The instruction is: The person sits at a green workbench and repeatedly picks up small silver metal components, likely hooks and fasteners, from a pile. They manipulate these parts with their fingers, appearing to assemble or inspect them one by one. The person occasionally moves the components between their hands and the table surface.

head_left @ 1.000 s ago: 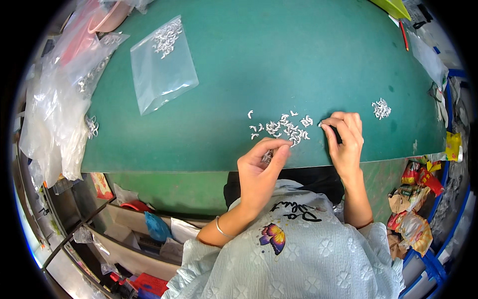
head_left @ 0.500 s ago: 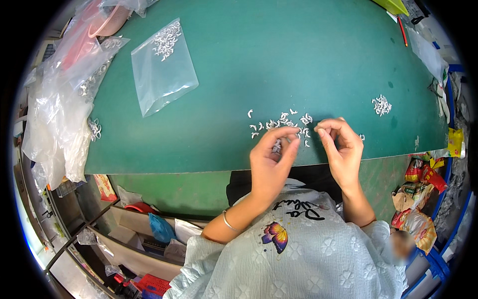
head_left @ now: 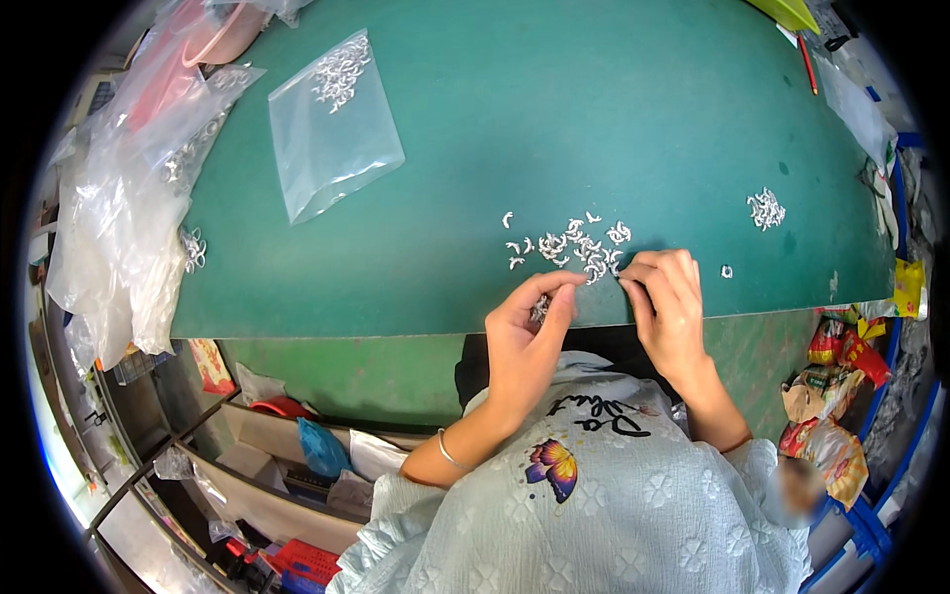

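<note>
Over the last second the left hand [head_left: 529, 332] has drawn back from the scattered small white parts [head_left: 572, 244] to the near edge of the green tabletop [head_left: 594, 109], and it now pinches a little cluster of them between thumb and fingers; the picking looks to be underway, with a handful gathered. The right hand [head_left: 668, 297] has stayed at the near right fringe of the scatter, fingers curled and tips pressed to the surface; what it pinches I cannot tell. Both work right at the edge. Beyond lies open green, up to the clear plastic bag [head_left: 334, 129] at far left and another small pile [head_left: 766, 209] to the right.
</note>
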Available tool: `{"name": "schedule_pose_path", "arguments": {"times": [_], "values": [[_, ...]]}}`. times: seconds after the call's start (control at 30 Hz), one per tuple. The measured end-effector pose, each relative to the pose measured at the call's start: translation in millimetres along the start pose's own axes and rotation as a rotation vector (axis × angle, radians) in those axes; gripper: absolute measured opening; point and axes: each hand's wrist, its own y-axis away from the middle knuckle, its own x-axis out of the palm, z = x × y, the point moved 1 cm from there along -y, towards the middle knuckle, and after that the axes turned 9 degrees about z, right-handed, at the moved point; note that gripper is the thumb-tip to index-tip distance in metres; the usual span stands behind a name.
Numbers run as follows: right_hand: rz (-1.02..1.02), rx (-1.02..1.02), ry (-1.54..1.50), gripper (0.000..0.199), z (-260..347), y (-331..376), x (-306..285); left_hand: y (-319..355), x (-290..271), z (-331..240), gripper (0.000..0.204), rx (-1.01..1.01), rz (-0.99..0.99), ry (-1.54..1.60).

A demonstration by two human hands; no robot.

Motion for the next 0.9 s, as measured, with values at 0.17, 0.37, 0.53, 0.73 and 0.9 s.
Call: {"name": "schedule_pose_path", "arguments": {"times": [0.17, 0.37, 0.53, 0.73, 0.9], "values": [[-0.006, 0.058, -0.017, 0.022, 5, -3, -2, 7, -1, 2, 0.016, -0.033, 0.052, -0.094], [-0.043, 0.037, 0.005, 0.026, 13, -12, 3, 6, -2, 13, 0.015, 0.06, 0.065, -0.228], [0.062, 0.012, 0.024, 0.022, 13, -21, 8, 8, 0, 6, 0.014, -0.005, 0.071, -0.275], [0.027, 0.023, -0.025, 0.021, 13, -30, 4, 9, 0, 4, 0.014, 0.012, 0.059, -0.317], [0.086, -0.008, 0.024, 0.02, 15, -37, 12, 10, -2, 4, 0.013, 0.013, 0.062, -0.338]]}}
